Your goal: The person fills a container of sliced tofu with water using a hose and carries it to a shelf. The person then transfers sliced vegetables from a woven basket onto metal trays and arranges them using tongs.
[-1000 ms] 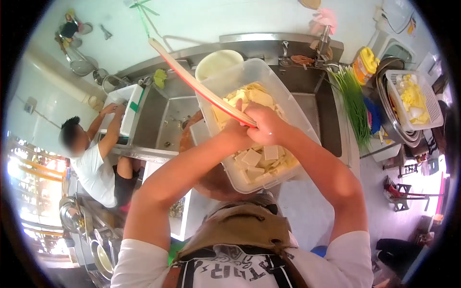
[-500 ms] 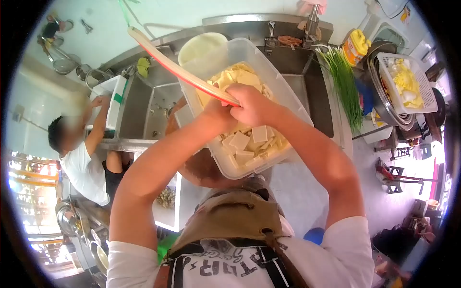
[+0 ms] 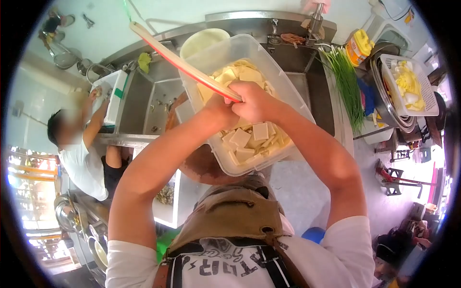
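Observation:
My right hand (image 3: 253, 102) is closed around the near end of a long, pale wooden stick (image 3: 178, 62) with a red edge. Just left of it, my left hand (image 3: 222, 113) is closed too, pressed against the right hand at the same end. The stick slants up to the far left, with a green string near its tip. Below both hands is a translucent plastic bin (image 3: 297, 96), holding pale yellow flat slices and squares (image 3: 242, 139) of food. What the stick's lower end touches is hidden by my hands.
Steel sinks (image 3: 312, 91) lie behind the bin, with a pale green basin (image 3: 206, 41) at the back. Spring onions (image 3: 343, 86), a yellow jug (image 3: 359, 47) and a white basket (image 3: 427, 91) are right. Another person (image 3: 79, 153) works at a white box (image 3: 115, 98) left.
My hands and the stick stay nearly in place, shifting only slightly. The other person's hands have moved a little at the white box.

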Demonstrator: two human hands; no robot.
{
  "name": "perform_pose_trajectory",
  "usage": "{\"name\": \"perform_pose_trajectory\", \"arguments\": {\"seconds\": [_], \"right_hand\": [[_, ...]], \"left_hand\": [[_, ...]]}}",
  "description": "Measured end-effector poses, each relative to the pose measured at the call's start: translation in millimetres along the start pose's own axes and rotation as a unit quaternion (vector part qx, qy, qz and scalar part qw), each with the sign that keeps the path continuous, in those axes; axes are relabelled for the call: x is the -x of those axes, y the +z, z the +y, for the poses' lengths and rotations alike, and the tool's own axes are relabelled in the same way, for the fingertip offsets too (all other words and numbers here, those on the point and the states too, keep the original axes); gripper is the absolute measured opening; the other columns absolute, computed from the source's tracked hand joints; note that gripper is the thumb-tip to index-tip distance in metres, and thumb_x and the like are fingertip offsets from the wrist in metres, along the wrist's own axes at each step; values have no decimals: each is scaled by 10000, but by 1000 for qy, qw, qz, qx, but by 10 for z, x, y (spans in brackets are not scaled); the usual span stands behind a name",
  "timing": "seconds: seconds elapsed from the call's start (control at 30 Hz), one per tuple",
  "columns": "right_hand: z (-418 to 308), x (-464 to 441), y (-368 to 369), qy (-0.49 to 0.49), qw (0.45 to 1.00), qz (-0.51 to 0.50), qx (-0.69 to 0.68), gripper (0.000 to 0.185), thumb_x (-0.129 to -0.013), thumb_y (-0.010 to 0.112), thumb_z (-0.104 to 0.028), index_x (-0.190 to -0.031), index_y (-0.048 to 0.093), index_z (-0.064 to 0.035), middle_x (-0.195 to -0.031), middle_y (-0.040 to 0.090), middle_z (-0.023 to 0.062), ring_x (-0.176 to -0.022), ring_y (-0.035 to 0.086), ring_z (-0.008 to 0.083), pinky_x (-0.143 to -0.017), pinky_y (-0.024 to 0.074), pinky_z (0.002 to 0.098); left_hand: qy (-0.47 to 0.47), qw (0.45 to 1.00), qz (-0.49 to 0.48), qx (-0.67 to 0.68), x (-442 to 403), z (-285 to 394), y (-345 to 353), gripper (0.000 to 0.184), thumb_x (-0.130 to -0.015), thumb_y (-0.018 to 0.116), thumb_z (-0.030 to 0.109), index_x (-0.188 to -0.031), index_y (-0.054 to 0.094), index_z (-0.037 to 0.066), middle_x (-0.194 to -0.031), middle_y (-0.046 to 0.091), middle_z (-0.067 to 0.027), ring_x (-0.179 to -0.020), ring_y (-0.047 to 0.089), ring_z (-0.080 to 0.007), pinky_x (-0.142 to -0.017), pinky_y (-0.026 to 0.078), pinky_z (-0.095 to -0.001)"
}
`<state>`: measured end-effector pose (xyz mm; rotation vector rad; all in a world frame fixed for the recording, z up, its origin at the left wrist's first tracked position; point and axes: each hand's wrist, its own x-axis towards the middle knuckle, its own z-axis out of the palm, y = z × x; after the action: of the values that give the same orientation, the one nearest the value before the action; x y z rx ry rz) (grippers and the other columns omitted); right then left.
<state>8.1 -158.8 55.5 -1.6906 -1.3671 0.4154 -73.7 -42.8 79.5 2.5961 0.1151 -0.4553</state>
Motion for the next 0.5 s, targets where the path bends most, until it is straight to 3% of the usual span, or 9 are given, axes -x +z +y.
{"name": "perform_pose_trajectory", "arguments": {"seconds": [0.17, 0.27, 0.3, 0.4, 0.43, 0.5], "right_hand": [[13, -2, -23, 33, 999, 23, -4, 145, -758, 576, 1, -901, 596, -5, -782, 607, 65, -732, 559, 130, -664, 447, 281], [83, -8, 7, 57, 994, 77, -53, 129, -804, 615, -74, -912, 603, -5, -756, 608, 47, -689, 552, 121, -635, 445, 280], [75, -21, 24, 67, 990, 95, -83, 141, -820, 628, -105, -916, 605, -4, -747, 608, 42, -674, 550, 120, -625, 445, 281], [-45, -11, -3, 147, 978, 113, -96, 191, -845, 576, -202, -845, 568, -12, -649, 560, 109, -615, 565, 216, -572, 433, 362], [-105, -10, -25, 140, 977, 126, -101, 237, -867, 576, -235, -830, 565, -1, -638, 557, 97, -589, 555, 179, -551, 431, 344], [-173, -4, -65, 164, 974, 149, -45, 268, -875, 583, -258, -821, 559, 3, -615, 551, 101, -559, 544, 185, -533, 427, 341]], "left_hand": [[24, 982, 74, -171, -63, -200, -46, 354, -834, 459, 46, -1166, 569, 98, -1167, 598, -101, -1184, 501, -264, -1015, 362, -449], [-17, 953, -6, -304, -141, -399, -228, 350, -830, 465, 64, -1158, 585, 80, -1102, 627, -115, -1114, 553, -299, -989, 335, -555], [31, 954, 72, -289, -20, -444, -287, 344, -834, 474, 75, -1156, 590, 47, -1059, 635, -149, -1019, 593, -342, -951, 385, -520], [44, 978, 138, -151, 187, -537, -597, 360, -827, 503, 94, -1172, 588, 41, -1114, 596, -218, -1053, 571, -357, -908, 451, -431], [133, 953, 238, -130, 191, -748, -634, 311, -846, 513, 99, -1133, 603, 20, -998, 637, -206, -921, 629, -314, -827, 482, -389], [53, 960, 273, -44, 221, -1056, -791, 265, -859, 523, 109, -1085, 618, 9, -916, 649, -192, -832, 633, -279, -768, 484, -374]]}}
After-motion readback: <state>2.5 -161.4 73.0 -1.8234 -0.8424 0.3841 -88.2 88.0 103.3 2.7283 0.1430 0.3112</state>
